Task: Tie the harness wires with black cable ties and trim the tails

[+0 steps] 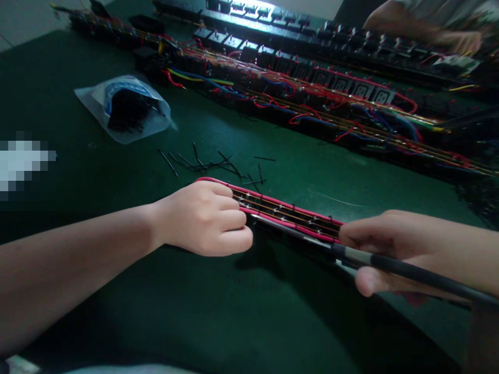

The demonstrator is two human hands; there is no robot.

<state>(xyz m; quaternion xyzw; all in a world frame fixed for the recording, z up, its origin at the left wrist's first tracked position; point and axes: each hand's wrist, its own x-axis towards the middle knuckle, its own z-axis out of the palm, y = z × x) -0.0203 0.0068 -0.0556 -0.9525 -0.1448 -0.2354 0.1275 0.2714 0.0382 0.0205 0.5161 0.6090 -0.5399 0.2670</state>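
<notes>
Bench: a dark green surface lies under the wired strip and all round it.
Loose pieces: thin black pin-like pieces are scattered just beyond the strip, toward its left end, some crossing one another.
Bag: an open translucent bag of black pieces lies beyond the strip and to its left.
Wired assemblies: long dark bars with red, blue and yellow wires and rows of square modules extend well beyond the strip, roughly crosswise to the view.
Co-worker: a second person's hand is at the assemblies, far beyond the strip and to its right.
Obstruction: a black rod with a pale band and slim metallic forward part crosses in front of the right hand and runs along the strip's near edge.
Left hand: this hand is curled into a fist over the strip's left end; its fingertips are hidden, so a pinch cannot be confirmed.
Right hand: this hand is clamped on the strip's right end, well apart from the other.
Strip position: between the hands, sloping down toward the right.
Strip appearance: narrow, edged by pinkish-red wires, with brass-coloured lines, small shiny joints and dark ties between.
</notes>
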